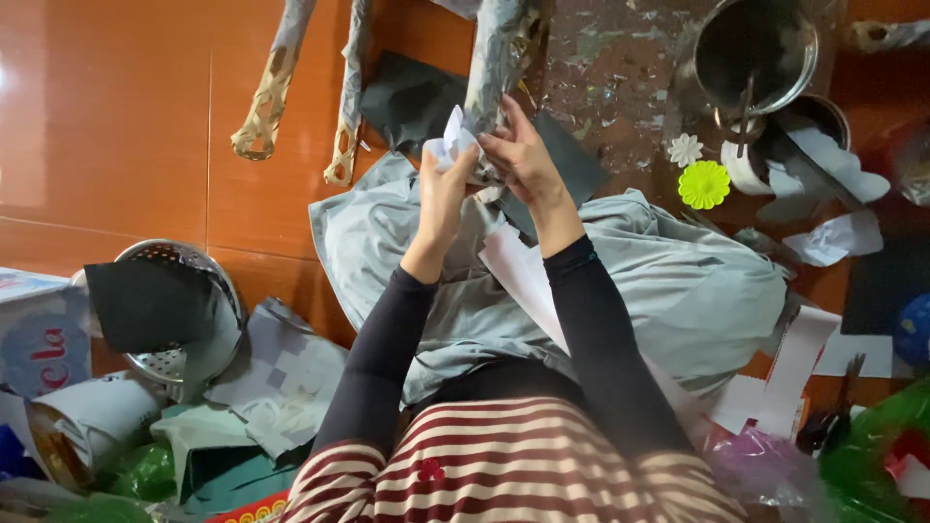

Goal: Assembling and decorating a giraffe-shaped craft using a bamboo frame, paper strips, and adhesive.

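Between both hands' fingers (463, 155): crumpled white paper (451, 136), pinched.

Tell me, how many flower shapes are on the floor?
2: a small white flower and a bigger green flower just below it, both beside the metal pot. More may hide under the paper scraps.
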